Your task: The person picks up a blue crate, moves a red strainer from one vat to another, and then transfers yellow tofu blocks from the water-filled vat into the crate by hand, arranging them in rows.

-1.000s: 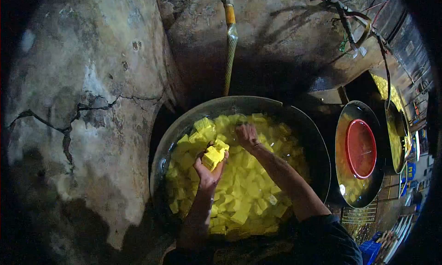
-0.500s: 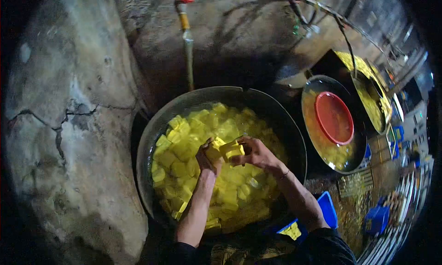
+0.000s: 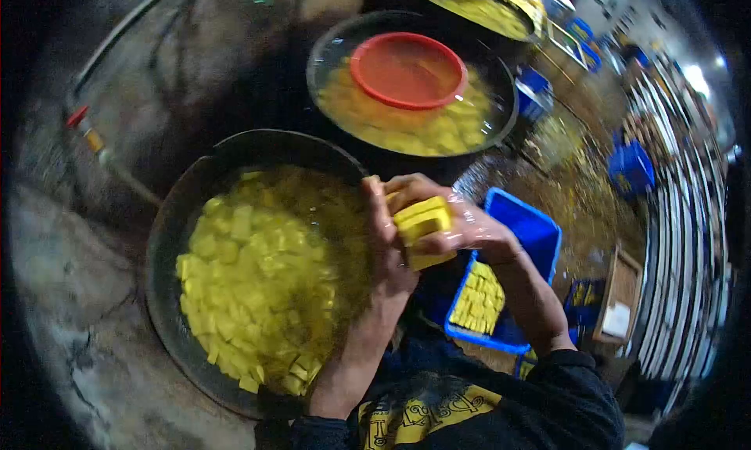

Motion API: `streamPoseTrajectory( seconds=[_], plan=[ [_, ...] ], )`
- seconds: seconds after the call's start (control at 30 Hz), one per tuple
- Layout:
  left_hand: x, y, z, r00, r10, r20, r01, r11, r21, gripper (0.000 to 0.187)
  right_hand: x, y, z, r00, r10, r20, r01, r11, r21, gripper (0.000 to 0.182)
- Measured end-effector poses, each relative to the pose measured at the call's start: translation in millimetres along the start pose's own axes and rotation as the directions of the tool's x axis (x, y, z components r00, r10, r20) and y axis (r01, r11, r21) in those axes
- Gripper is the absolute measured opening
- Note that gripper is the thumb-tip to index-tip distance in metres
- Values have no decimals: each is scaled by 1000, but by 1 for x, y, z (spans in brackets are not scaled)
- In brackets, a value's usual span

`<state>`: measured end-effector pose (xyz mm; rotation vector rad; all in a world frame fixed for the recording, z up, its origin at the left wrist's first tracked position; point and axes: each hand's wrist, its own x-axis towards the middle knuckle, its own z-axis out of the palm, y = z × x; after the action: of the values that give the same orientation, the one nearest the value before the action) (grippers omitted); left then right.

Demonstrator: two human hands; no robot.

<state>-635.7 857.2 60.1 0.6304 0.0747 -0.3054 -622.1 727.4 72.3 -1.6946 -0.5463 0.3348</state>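
Between my hands is a small stack of yellow tofu blocks (image 3: 425, 225), held past the right rim of a big dark pan (image 3: 168, 293). My left hand (image 3: 389, 243) is pressed along the left side of the stack. Wet and shiny, my right hand (image 3: 455, 207) wraps over its top and right side; some fingers are hidden. In the pan, many yellow tofu pieces (image 3: 242, 270) lie in cloudy yellow liquid. To the right of my hands, a blue crate (image 3: 540, 215) holds neat rows of yellow tofu (image 3: 479, 300) at its near end.
A second pan (image 3: 313, 74) of yellow pieces stands behind, with a red basin (image 3: 411, 70) floating in it. Farther back is another vessel of yellow pieces (image 3: 477, 8). A blue container (image 3: 630, 168), a wooden tray (image 3: 620, 297) and long pale slats (image 3: 680, 231) are at right.
My view has swung right. My hands have moved from over the middle of the pan to past its right rim, carrying tofu blocks. The blue crate now shows more fully.
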Motion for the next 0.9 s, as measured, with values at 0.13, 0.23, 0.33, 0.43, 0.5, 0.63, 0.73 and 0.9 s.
streamPoseTrajectory(
  seconds=[0.13, 0.23, 0.33, 0.43, 0.5, 0.63, 0.73, 0.9],
  plan=[
    [14, -86, 25, 986, -67, 155, -14, 882, 472, 61, -118, 29, -57, 930, 143, -340, 43, 873, 485, 52],
    [13, -69, 6, 894, 229, 385, -408, 62, 911, 65, -194, 110, -79, 803, 342, -489, 93, 738, 669, 46],
    [9, -59, -22, 868, 352, 349, -280, -234, 931, 63, -257, 283, -85, 649, 591, -480, -62, 669, 740, 40],
    [0, -56, -41, 952, 212, 218, -146, -312, 939, 75, -251, 360, -103, 463, 821, -333, -133, 436, 890, 42],
    [-4, -66, -57, 980, 134, 145, -100, -298, 949, 82, -238, 391, -116, 347, 797, -495, -398, 603, 692, 49],
    [-3, -75, -57, 986, 166, -16, 62, -277, 959, 87, -214, 497, -105, -29, 777, -629, -960, 153, 234, 71],
    [0, -74, -64, 984, 175, -20, 73, -300, 951, 89, -220, 537, -46, 5, 797, -604, -992, 82, 99, 64],
    [3, -74, -66, 981, 196, -1, 32, -154, 987, 89, -275, 642, -42, 176, 879, -443, -972, 225, 60, 56]
  ],
)
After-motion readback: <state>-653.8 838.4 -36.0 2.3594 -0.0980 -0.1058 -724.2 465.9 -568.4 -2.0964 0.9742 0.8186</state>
